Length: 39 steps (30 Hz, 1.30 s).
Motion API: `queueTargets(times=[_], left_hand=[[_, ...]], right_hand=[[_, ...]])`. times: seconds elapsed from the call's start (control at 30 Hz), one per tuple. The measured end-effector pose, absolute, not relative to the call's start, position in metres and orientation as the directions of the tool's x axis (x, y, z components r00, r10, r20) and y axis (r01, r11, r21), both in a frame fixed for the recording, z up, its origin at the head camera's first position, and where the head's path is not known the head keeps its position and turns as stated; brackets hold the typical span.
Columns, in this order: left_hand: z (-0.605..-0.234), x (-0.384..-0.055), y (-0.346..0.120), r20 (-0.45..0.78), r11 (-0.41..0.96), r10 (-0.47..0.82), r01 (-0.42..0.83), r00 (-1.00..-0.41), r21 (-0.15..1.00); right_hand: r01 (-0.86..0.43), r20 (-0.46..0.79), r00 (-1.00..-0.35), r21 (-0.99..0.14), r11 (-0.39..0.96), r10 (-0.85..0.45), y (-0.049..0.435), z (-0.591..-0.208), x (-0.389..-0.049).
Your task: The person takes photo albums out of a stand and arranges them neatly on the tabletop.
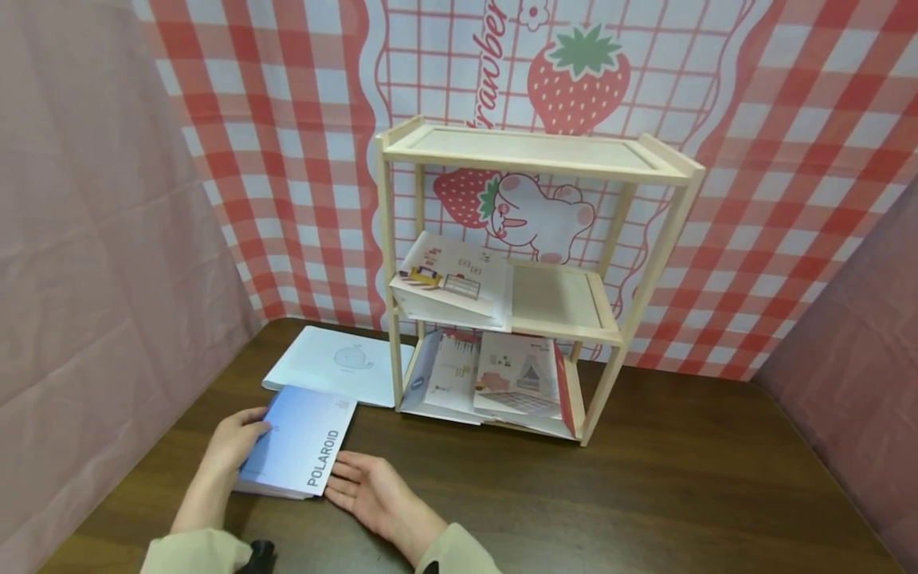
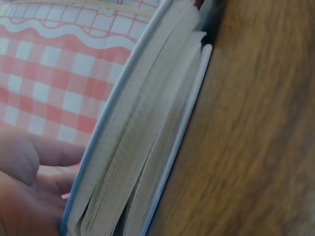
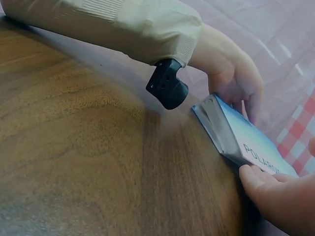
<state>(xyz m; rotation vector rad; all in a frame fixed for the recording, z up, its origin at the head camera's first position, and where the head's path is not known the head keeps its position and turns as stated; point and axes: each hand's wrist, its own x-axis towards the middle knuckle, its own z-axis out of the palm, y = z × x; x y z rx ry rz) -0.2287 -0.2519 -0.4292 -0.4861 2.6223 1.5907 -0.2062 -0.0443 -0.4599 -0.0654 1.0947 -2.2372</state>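
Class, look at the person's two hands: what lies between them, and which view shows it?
The blue-and-white POLAROID book lies between the left hand and the right hand, as the head view shows.

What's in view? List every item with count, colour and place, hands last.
POLAROID book: 1, blue and white, between the hands
Whale-print item: 1, pale blue, table, left of rack
Rack: 1, pale wood, on table
Illustrated book: 1, mostly white, middle tier, left
Lower books: exact count unclear, white, red and grey-blue, bottom tier
Table: 1, dark brown, below
Backdrop: 1, red and white, behind rack
Side cloths: 2, pinkish, left and right
Wrist device: 1 clear, black, left cuff
Sleeves: 2, pale green-beige, bottom
Left hand: 1, bare, book's left edge
Right hand: 1, bare, book's right edge
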Motion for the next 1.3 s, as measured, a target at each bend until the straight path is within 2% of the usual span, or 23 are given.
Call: queueTargets(times=[0.53, 0.83, 1.07, 1.3], left_hand=[[-0.424, -0.227, -0.249, -0.147, 0.382, -0.222, -0.224, -0.964, 0.897], [-0.419, -0.228, -0.244, -0.036, 0.305, -0.332, -0.144, -0.943, 0.941], [-0.45, -0.25, -0.256, 0.052, 0.289, -0.41, -0.076, -0.91, 0.954], [-0.465, -0.265, -0.256, 0.148, 0.308, -0.408, 0.017, -0.901, 0.951]], right_hand=[[0.521, -0.228, -0.802, -0.719, -0.46, -0.552, -0.044, -0.463, -0.217], [0.493, -0.167, -0.808, -0.717, -0.493, -0.565, -0.02, -0.453, -0.225], [0.37, -0.128, -0.856, -0.83, -0.418, -0.501, 0.003, -0.442, -0.229], [0.218, -0.078, -0.907, -0.928, -0.303, -0.415, 0.025, -0.428, -0.234]])
